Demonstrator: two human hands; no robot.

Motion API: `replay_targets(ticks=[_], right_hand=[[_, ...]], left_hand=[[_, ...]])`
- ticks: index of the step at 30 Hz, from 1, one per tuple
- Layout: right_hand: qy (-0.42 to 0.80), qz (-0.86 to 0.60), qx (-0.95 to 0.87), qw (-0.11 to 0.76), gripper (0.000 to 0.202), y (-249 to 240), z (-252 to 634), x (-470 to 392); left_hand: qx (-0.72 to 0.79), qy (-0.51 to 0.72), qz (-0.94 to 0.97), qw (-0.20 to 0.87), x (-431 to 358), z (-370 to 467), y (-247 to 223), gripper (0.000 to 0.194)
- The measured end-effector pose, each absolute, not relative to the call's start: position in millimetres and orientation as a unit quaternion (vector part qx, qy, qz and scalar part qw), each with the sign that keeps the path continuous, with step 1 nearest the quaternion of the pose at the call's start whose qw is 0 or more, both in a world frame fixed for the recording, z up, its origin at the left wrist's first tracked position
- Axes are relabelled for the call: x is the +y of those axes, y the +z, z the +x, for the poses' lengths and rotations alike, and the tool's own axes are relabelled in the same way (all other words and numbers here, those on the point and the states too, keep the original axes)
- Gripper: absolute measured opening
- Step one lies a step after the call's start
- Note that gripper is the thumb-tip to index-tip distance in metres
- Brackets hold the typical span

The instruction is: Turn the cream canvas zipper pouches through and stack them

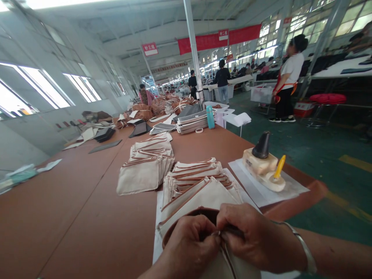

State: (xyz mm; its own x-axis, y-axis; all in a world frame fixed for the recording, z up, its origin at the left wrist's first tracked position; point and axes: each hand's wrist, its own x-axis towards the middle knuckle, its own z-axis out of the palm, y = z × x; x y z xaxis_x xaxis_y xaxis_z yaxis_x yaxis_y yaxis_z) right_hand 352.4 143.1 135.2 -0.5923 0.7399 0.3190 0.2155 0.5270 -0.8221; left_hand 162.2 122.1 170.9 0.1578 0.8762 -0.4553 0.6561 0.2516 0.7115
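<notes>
At the bottom centre, my left hand (190, 244) and my right hand (252, 236) meet, their fingertips pinched together on the edge of a cream fabric piece with brown trim (200, 211). A bangle circles my right wrist. Just beyond my hands lies a fanned stack of cream pieces with brown edges (193, 174), partly on white paper. A second stack of similar pieces (139, 178) sits to its left. The exact spot between my fingertips is too small to make out.
On the brown table (95, 217), a pale block with a black cone (261, 162) and a yellow-handled tool (279, 167) rests on paper at the right. Farther back are a turquoise bottle (210, 117), a tape roll (199, 130) and stacked panels (190, 123). A person (290, 77) stands beyond at right.
</notes>
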Motion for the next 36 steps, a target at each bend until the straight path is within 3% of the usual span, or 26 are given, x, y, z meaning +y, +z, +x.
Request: replay_targets(ticks=[3,6,9,13,15,18,21,24,27,32,36], right_hand=[[0.357,-0.207,-0.830,0.376,0.015,131.8,356.0,145.2],[0.308,-0.146,-0.870,0.357,0.015,130.4,359.9,147.1],[0.184,-0.145,-0.918,0.320,0.021,129.8,361.6,147.3],[0.086,-0.129,-0.933,0.325,0.023,125.8,362.8,143.0],[0.159,-0.144,-0.916,0.339,0.018,124.0,365.0,139.7],[0.419,-0.241,-0.803,0.349,0.025,128.4,369.4,139.1],[0.580,-0.269,-0.716,0.280,0.039,142.8,371.8,148.9],[0.601,-0.223,-0.743,0.190,0.041,156.9,371.1,162.3],[0.607,-0.190,-0.755,0.155,0.031,159.6,368.7,166.5],[0.517,-0.200,-0.797,0.240,0.011,147.2,362.4,152.7],[0.587,-0.194,-0.752,0.229,0.021,145.6,363.8,154.9]], left_hand=[[0.625,0.119,0.567,0.523,121.1,159.1,173.8,0.019],[0.569,0.178,0.526,0.607,119.8,155.1,178.5,0.020],[0.554,0.215,0.505,0.627,119.2,152.1,178.5,0.034],[0.552,0.163,0.537,0.616,120.0,148.7,172.0,0.049],[0.544,0.165,0.551,0.611,118.9,147.3,170.2,0.049],[0.532,0.169,0.570,0.603,114.7,146.8,172.6,0.046],[0.544,0.177,0.594,0.566,112.2,149.4,179.0,0.040],[0.545,0.166,0.629,0.529,113.8,152.5,183.8,0.035],[0.542,0.163,0.662,0.492,114.6,152.4,184.9,0.034],[0.514,0.194,0.648,0.527,109.5,147.6,183.2,0.037],[0.511,0.213,0.645,0.526,109.1,149.1,186.0,0.037]])
